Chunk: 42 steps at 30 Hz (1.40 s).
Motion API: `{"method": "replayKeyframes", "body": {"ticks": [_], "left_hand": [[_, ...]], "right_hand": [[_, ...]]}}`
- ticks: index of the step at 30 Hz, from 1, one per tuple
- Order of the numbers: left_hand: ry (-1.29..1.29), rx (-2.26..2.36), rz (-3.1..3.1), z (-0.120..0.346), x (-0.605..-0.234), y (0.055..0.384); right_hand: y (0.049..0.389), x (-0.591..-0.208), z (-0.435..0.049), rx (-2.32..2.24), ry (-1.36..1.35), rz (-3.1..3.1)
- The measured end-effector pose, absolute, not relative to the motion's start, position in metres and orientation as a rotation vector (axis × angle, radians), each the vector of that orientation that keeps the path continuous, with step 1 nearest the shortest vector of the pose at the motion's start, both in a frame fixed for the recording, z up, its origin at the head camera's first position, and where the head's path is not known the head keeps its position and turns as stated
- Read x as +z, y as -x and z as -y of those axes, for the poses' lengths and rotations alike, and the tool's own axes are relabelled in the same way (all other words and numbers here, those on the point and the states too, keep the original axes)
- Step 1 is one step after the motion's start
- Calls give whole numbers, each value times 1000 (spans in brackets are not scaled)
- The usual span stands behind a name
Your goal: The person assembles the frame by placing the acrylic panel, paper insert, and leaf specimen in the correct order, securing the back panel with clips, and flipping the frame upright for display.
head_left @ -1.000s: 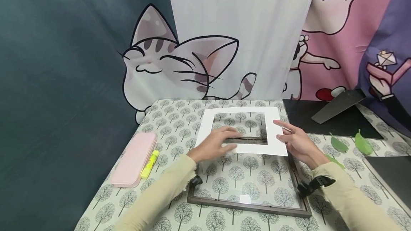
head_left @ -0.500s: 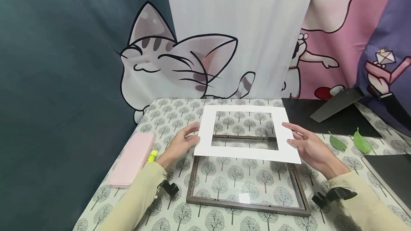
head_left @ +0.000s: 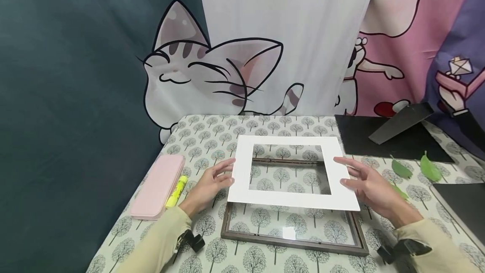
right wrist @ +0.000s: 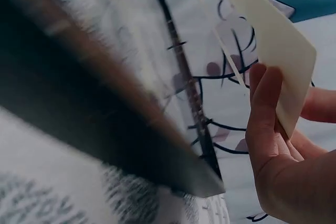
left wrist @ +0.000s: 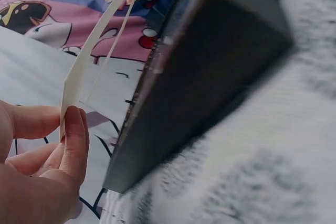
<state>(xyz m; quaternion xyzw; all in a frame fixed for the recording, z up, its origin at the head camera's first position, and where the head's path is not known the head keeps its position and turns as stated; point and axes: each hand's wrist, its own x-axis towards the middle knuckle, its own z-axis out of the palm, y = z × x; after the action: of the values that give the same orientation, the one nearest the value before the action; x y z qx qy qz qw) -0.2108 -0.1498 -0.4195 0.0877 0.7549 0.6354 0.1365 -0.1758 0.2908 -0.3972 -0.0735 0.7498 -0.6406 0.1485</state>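
A white picture mat (head_left: 288, 200) with a rectangular window is held level over a dark wooden picture frame (head_left: 295, 244) on the table. My left hand (head_left: 210, 183) pinches the mat's left edge between thumb and fingers; the left wrist view shows the fingertips (left wrist: 75, 121) on the card. At the opposite edge, my right hand (head_left: 373, 186) pinches the mat too, thumb on one face and fingers on the other in the right wrist view. Clear glazing lies inside the frame, with a bright reflection near its front. The mat covers the frame's middle part in the head view.
To the left lie a pink case (head_left: 158, 186) and a yellow highlighter (head_left: 176, 191). At the back right is a black backing board (head_left: 409, 148) with its stand raised. Green leaves (head_left: 430, 167) lie in front of it, and another dark panel (head_left: 464, 205) sits at the right edge.
My left hand has moved from the mat's front strip out to its left edge and grips there. Both hands have brought the mat nearer and lower over the frame.
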Motion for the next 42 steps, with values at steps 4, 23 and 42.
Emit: {"method": "replayKeyframes", "body": {"ticks": [4, 23, 42], "left_hand": [[-297, 1814, -2179, 153, -427, 203], [-493, 1385, -2556, 151, -418, 175], [-494, 1198, -2725, 155, -418, 172]], "right_hand": [[168, -403, -288, -1721, 217, -2320], [145, -416, -297, -1638, 202, -2379], [140, -417, -292, -1615, 151, -2317]]}}
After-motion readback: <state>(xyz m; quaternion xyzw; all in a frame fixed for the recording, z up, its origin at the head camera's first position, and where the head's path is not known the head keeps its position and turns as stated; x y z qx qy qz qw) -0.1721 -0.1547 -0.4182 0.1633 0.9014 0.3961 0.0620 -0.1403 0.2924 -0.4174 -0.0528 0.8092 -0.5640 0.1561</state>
